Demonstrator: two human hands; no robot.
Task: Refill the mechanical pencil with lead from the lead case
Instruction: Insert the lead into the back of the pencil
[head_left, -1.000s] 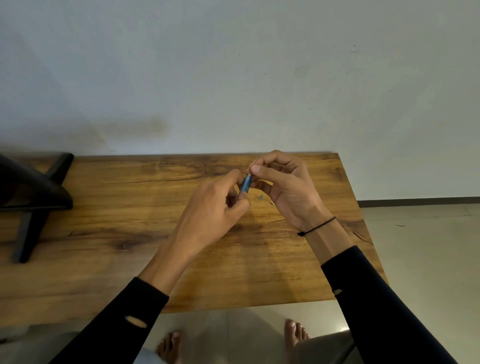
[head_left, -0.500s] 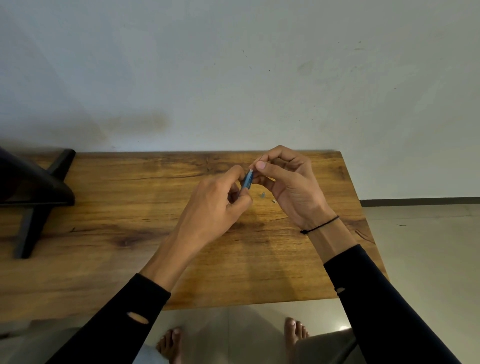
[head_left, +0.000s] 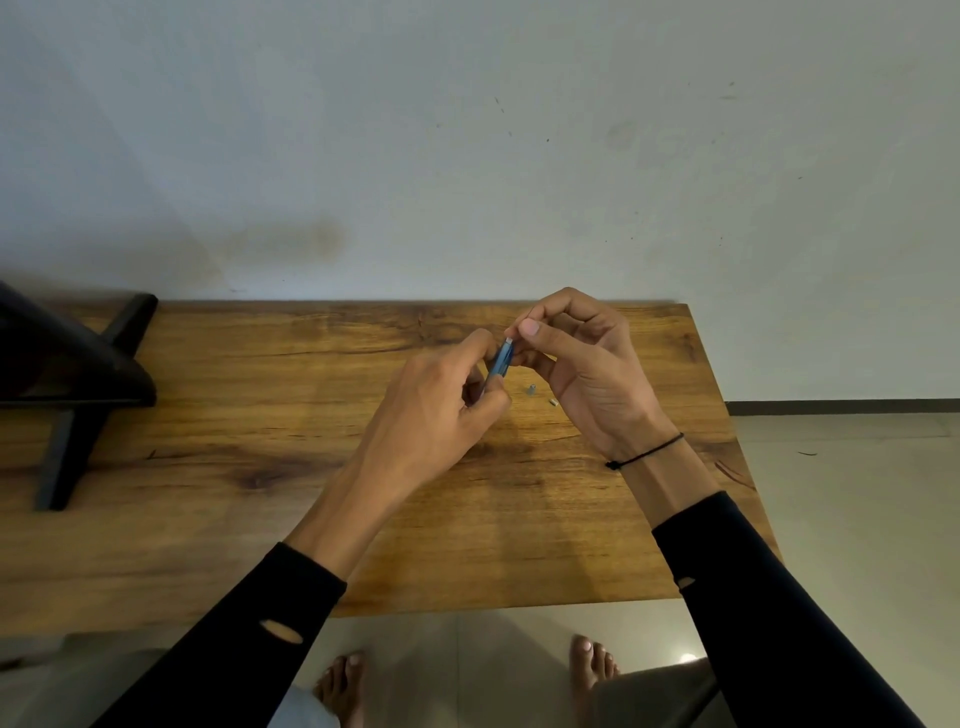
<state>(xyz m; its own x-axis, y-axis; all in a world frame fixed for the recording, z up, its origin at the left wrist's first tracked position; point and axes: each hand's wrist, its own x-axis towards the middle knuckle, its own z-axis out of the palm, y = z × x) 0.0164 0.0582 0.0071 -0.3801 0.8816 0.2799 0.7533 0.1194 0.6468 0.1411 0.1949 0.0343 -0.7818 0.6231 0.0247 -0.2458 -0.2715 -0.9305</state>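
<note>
My left hand (head_left: 441, 410) grips a blue mechanical pencil (head_left: 500, 359) above the wooden table (head_left: 311, 467), its white upper end tilted up and to the right. My right hand (head_left: 582, 364) pinches thumb and forefinger right at that upper end; whether a lead is between them is too small to tell. Two tiny parts lie on the table under my right hand: a small grey cap (head_left: 531, 389) and a small pale piece (head_left: 552, 401). No lead case shows in the frame.
A black stand (head_left: 67, 384) with angled legs occupies the table's left end. A wall runs behind the table. The table's right edge drops to a tiled floor (head_left: 857, 519). My bare feet show below the front edge.
Both hands stayed together at the pencil. My right fingertips shifted slightly up along the pencil's upper end; the pencil's tilt is almost the same.
</note>
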